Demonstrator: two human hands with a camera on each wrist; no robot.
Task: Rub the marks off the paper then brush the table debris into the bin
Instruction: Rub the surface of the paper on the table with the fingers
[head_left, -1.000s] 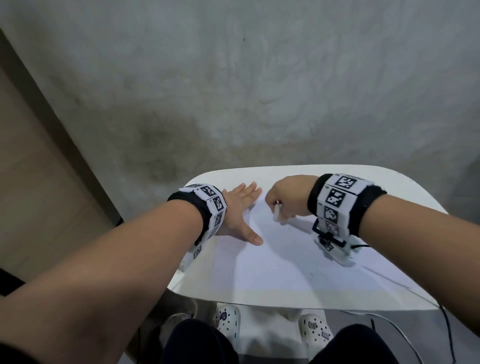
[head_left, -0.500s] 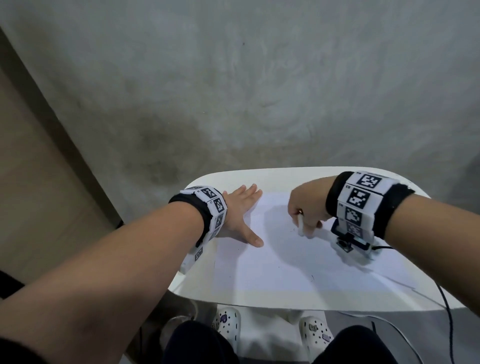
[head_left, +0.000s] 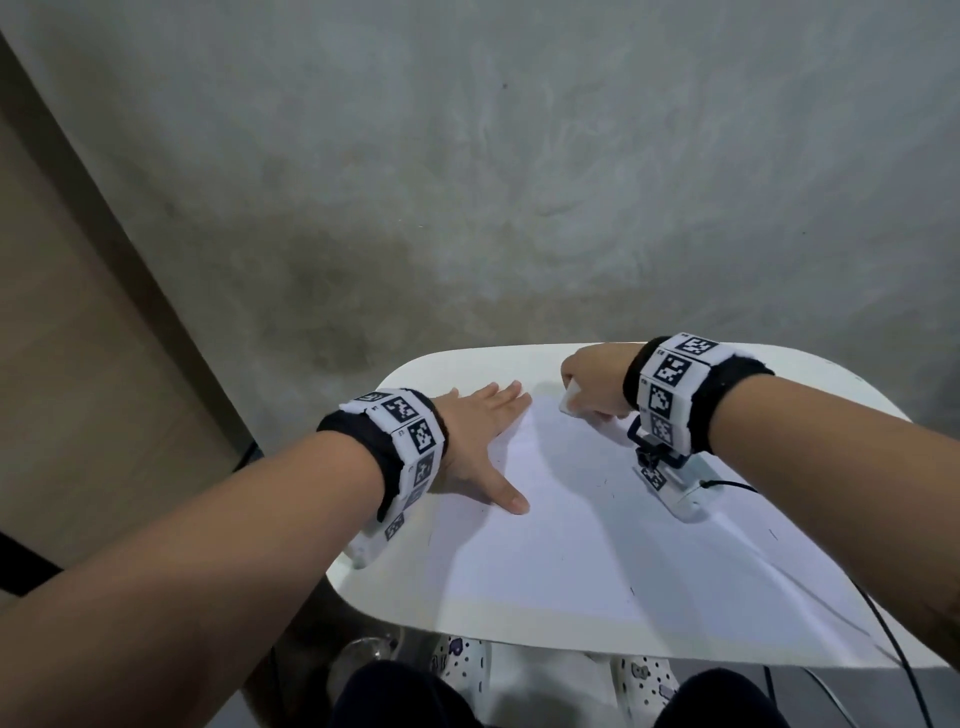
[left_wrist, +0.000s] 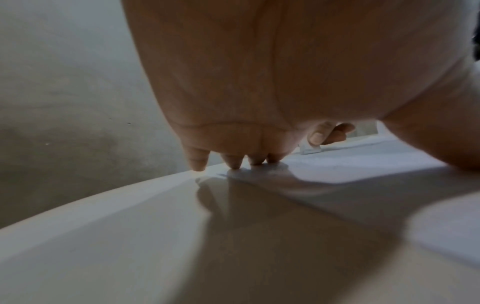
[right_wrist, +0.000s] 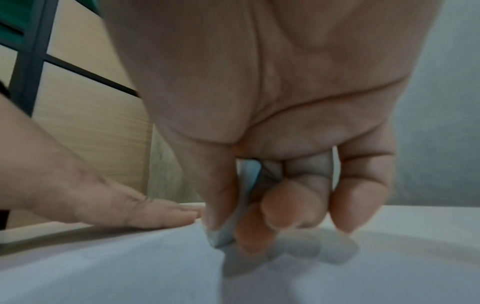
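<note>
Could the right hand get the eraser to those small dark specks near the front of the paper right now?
Probably yes. The right hand grips the eraser at the far edge of the paper, and nothing lies between it and the specks. The left hand rests flat to the side.

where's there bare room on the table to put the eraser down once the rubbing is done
Bare room: the near half of the paper, between the left hand and the right wrist, and the table strip past the right hand. Crowded: the far edge, where the left hand presses the sheet flat and the right hand grips the eraser.
</note>
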